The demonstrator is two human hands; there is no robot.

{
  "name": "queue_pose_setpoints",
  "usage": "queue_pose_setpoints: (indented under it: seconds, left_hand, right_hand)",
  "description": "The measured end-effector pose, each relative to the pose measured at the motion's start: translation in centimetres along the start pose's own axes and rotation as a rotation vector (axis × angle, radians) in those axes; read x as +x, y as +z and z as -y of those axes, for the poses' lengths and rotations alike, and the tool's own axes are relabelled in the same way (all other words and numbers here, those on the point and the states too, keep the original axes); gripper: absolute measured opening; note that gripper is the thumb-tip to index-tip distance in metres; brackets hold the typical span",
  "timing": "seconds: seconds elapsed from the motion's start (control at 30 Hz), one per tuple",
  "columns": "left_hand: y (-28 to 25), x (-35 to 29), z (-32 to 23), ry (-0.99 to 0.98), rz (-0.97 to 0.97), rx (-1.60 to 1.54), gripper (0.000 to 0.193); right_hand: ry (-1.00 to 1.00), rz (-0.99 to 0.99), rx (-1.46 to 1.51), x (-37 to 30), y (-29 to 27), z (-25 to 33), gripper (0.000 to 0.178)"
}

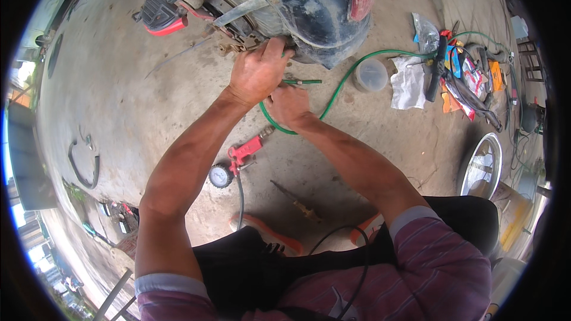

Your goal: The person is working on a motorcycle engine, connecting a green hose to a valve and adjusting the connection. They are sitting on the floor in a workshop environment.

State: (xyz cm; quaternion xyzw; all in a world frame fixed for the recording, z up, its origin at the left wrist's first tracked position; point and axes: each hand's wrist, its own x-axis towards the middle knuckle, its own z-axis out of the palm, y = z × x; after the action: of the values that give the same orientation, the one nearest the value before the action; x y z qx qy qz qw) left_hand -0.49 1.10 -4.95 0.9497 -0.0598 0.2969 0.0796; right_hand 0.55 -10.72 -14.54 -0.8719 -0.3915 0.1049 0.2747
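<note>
- Reaching in under the dark vehicle body [318, 0]: left hand [259, 72] up against its lower edge, fingers bent; tips hidden, can't tell what they grip.
- Right hand [287, 105] just below the left, fingers curled, grip hidden. Green hose [389, 52] loops beneath it, then runs right to a heap of packages [473, 80].
- Red-handled gauge [245, 151] on the floor, nearer the shoes [275, 235], apart from both hands.
- Clear tub [370, 75] right of hose, contents unclear. Silver-rimmed round piece [498, 160] farther right, something pale inside.
- Room: concrete floor [119, 101] stretches left of the forearms; vehicle bounds the top, tub and heap the right.
</note>
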Motion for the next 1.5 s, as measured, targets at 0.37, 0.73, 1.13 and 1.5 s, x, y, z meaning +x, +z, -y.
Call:
queue_pose_setpoints:
  seconds: [0.37, 0.73, 1.13, 1.5]
  left_hand:
    - [0.3, 0.1, 0.1, -0.023, -0.005, -0.063, 0.026]
    - [-0.4, 0.6, -0.5, 0.004, 0.024, -0.006, 0.023]
    - [-0.5, 0.3, -0.6, -0.164, 0.047, -0.132, 0.025]
    - [-0.5, 0.6, -0.8, -0.284, 0.084, -0.169, 0.023]
  right_hand:
    - [0.201, 0.074, 0.607, -0.2, -0.4, -1.8, 0.007]
    - [0.636, -0.052, 2.404, -0.3, -5.4, -1.2, 0.010]
    - [0.663, 0.021, 2.378, 0.3, -6.3, 1.3, 0.008]
    - [0.636, 0.050, 2.366, 0.8, -6.6, 1.0, 0.007]
